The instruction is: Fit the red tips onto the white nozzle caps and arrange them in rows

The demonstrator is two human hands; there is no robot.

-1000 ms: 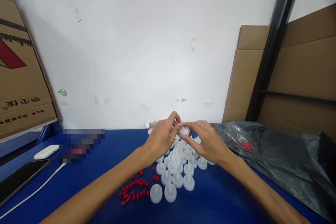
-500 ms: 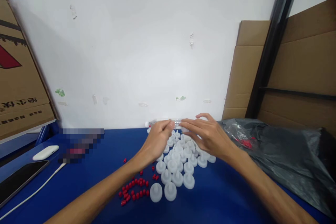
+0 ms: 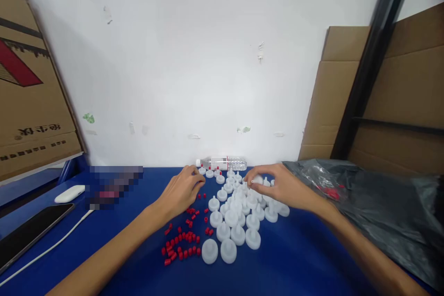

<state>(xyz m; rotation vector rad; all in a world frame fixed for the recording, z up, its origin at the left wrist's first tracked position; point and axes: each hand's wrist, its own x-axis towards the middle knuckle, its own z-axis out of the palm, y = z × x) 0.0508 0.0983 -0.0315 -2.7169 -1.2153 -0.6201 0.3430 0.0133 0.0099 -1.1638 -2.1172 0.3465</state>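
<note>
My right hand (image 3: 277, 185) grips a white nozzle cap (image 3: 257, 179) between thumb and fingers, its spout pointing left. It is held above a pile of white nozzle caps (image 3: 237, 233), most standing spout up. To the left, my left hand (image 3: 182, 192) is closed with thumb and fingers together. Whatever is between its fingertips, if anything, is hidden. Below and beside this hand lie many small red caps (image 3: 189, 237), scattered on the blue table (image 3: 138, 240). Several white nozzle caps with red tips (image 3: 209, 173) stand at the back.
A clear plastic bottle (image 3: 237, 163) lies along the white wall. On the left are a phone (image 3: 34, 236), a white case (image 3: 69, 194) and a white cable (image 3: 55, 245). Dark plastic sheeting (image 3: 378, 212) covers the right side, with a clear bag of red pieces (image 3: 329, 192) on it.
My hands were close together over the pile; now they are apart. The left has moved left and down toward the red caps, uncovering the bottle and the red-tipped nozzle caps. The view has shifted slightly.
</note>
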